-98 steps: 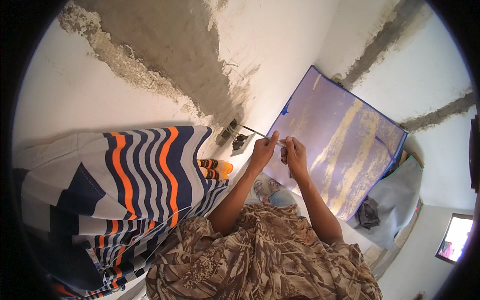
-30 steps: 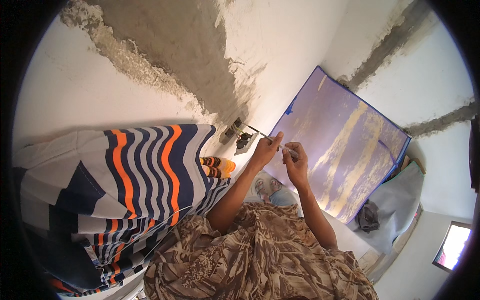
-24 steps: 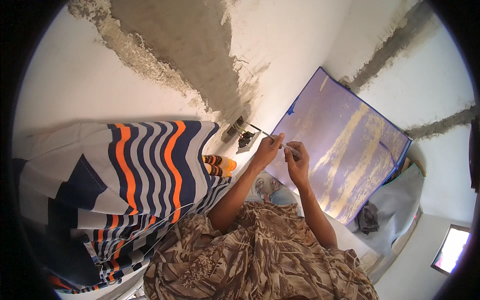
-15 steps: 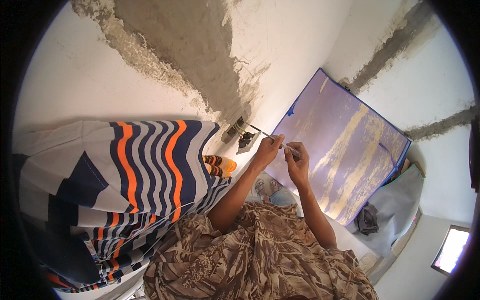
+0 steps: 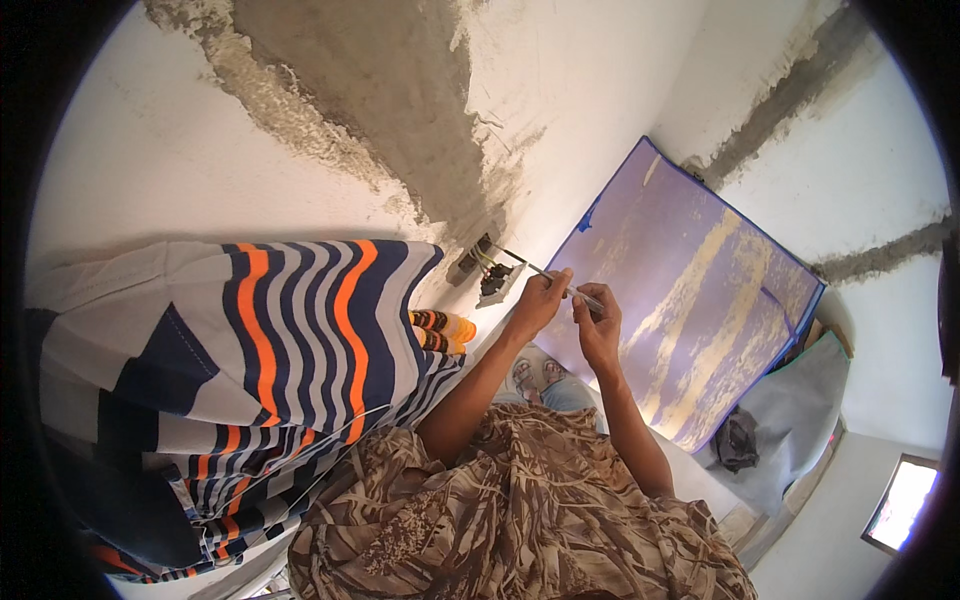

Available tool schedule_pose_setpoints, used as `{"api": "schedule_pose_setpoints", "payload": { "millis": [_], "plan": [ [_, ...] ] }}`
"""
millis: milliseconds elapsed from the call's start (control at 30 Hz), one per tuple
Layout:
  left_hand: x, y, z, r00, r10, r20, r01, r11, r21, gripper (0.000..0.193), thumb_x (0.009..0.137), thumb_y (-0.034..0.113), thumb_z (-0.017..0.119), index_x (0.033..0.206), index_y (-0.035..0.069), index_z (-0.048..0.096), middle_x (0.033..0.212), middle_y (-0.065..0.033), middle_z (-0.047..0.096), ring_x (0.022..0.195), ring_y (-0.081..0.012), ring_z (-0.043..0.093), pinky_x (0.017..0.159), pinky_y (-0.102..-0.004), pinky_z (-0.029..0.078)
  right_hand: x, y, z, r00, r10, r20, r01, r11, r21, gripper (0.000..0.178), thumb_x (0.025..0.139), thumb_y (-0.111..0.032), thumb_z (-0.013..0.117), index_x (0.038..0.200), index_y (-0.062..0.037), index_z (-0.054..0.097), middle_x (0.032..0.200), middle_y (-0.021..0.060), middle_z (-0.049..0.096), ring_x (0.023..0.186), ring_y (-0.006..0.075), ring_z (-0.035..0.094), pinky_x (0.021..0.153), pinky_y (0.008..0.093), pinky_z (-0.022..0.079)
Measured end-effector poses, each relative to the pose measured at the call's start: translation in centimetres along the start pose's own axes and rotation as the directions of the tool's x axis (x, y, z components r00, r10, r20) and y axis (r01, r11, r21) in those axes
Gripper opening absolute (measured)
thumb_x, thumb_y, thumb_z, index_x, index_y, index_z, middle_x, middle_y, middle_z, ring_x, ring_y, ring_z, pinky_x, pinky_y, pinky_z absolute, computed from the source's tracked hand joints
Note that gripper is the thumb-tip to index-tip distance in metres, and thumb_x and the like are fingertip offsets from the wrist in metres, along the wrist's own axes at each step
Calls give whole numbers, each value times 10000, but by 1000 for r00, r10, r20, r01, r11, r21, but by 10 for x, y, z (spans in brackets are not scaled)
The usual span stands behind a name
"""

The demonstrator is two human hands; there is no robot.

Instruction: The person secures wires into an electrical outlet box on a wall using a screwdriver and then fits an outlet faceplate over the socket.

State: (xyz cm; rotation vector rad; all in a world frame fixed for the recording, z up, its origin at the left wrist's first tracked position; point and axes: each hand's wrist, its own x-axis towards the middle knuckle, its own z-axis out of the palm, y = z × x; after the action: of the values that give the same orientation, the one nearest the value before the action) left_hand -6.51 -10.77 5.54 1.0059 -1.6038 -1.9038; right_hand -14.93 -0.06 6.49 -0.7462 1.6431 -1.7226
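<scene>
A dark thin cable (image 5: 518, 259) runs out of a hole in the wall (image 5: 485, 244) to my left hand (image 5: 541, 300), whose fingers are pinched on it. Close on the right, my right hand (image 5: 598, 330) grips a slim tool with a pale, see-through body (image 5: 588, 299); its exact kind is too small to tell. The tool's end meets the cable near my left fingertips, where the contact is partly hidden. Beside the hole hangs a socket or switch unit (image 5: 493, 283) with coloured wires at its back.
Striped cloth (image 5: 300, 330) covers something at the left, with orange-and-black rolled ends (image 5: 442, 332) sticking out. A worn purple board (image 5: 690, 290) with blue edging leans at the right. A grey sheet (image 5: 790, 410) and a black bag (image 5: 737, 440) lie by it.
Both hands stay close together with almost the same grip. The view has shifted very slightly, and my right hand has turned a little.
</scene>
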Motion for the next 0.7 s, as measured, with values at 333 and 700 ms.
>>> {"api": "schedule_pose_setpoints", "payload": {
  "millis": [333, 700],
  "plan": [
    [-1, 6, 1, 996, 73, -46, -64, 982, 180, 527, 975, 488, 507, 637, 84, 533, 511, 39, 415, 432, -66, 381, 409, -254, 301, 4, -17, -3, 987, 162, 24, -163, 985, 51, 113, 955, -126, 566, 995, -21, 566, 755, 19, 547, 654, 79, 511, 580, 238, 423],
    [9, 8, -3, 993, -108, 50, 104, 991, 84, 525, 904, 514, 625, 582, 117, 507, 501, 60, 401, 471, -38, 378, 417, -233, 280, 5, -17, -8, 983, -179, 30, 181, 976, -123, 148, 985, -153, 541, 1015, -9, 562, 728, 26, 553, 660, 91, 532, 591, 258, 442]
  ]
}}
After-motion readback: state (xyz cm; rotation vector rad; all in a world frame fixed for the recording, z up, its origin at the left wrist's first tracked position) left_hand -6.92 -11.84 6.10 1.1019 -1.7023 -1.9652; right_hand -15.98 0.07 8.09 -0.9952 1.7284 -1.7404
